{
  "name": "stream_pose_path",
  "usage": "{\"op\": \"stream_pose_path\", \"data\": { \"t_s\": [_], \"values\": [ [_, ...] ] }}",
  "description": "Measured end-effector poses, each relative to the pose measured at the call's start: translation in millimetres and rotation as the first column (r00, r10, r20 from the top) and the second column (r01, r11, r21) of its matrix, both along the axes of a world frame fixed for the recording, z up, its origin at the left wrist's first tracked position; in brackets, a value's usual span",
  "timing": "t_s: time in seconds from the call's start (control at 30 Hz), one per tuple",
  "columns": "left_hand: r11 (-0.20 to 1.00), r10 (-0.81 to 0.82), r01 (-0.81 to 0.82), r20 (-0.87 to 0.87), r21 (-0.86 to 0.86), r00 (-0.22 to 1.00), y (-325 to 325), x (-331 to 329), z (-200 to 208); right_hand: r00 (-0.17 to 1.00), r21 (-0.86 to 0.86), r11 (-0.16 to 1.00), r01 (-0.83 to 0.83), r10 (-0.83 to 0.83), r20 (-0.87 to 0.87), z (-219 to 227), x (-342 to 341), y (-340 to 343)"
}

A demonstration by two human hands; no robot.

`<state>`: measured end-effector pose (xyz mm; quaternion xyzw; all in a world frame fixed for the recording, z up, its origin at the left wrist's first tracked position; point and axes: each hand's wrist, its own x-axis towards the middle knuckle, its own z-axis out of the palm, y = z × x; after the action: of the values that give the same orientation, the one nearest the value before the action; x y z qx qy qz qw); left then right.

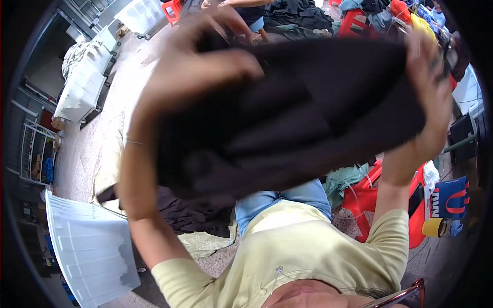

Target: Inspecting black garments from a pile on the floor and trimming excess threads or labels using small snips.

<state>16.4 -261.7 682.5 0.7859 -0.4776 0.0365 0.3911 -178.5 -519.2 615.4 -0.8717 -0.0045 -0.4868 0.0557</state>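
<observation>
A dark, nearly black garment (287, 113), blurred by motion, is held up and stretched out in front of me. My left hand (197, 72) grips it at its upper left, the thumb lying over the cloth. At the garment's right edge, my right hand (430, 102) holds the other end, its fingers smeared by movement. What part of the garment each hand pinches cannot be made out. Below my left forearm lies a pile of similar dark cloth (197, 213), on a pale sheet (210, 244).
A white wheeled bin (87, 251) stands at the near left; more white bins (79, 97) line the far left. On the right are a red plastic chair (418, 205), a blue bag (452, 197) and a yellow-banded bottle (435, 227). Another person (246, 4) sits behind, near heaped dark clothes (298, 15).
</observation>
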Motion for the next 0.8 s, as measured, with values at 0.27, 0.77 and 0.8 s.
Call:
{"op": "stream_pose_path", "data": {
  "t_s": [0.27, 0.77, 0.8],
  "values": [
    [0.871, 0.435, -0.449, 0.114, 0.200, 0.893, -5, -83, -331, 0.874, 0.823, 0.531, 0.204, 0.279, -0.397, -315, -4, -97],
    [0.924, 0.326, -0.376, -0.670, 0.075, 0.667, -25, -101, -337, 0.563, 0.767, 0.635, -0.086, 0.666, -0.489, -307, 37, -36],
    [0.939, 0.343, -0.303, -0.512, 0.163, 0.787, -24, -99, -337, 0.523, 0.763, 0.645, -0.036, 0.663, -0.536, -310, 42, -42]
  ]
}}
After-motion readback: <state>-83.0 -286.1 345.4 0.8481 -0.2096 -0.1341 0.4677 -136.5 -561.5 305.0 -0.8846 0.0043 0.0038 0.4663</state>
